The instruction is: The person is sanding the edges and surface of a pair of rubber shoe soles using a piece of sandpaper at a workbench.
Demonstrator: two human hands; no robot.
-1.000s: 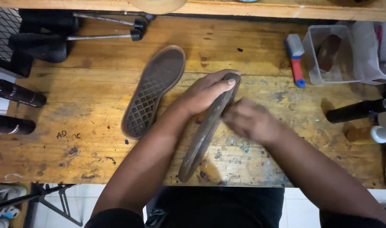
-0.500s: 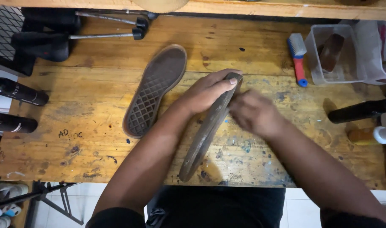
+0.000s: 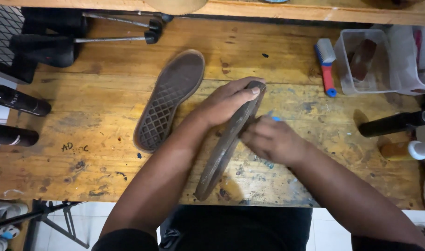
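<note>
Over a scuffed wooden surface point(image 3: 82, 121), we see the left hand point(image 3: 228, 100) closed around the upper end of a dark shoe sole point(image 3: 221, 153) stood on edge, its lower end resting near the surface's front rim. The right hand point(image 3: 273, 139) presses against the sole's side, fingers curled around something small and blue that we cannot make out. A second sole point(image 3: 168, 100) lies tread-up just beside the left forearm. A red-and-blue brush point(image 3: 326, 65) and clear plastic tub point(image 3: 361, 60) sit well apart.
</note>
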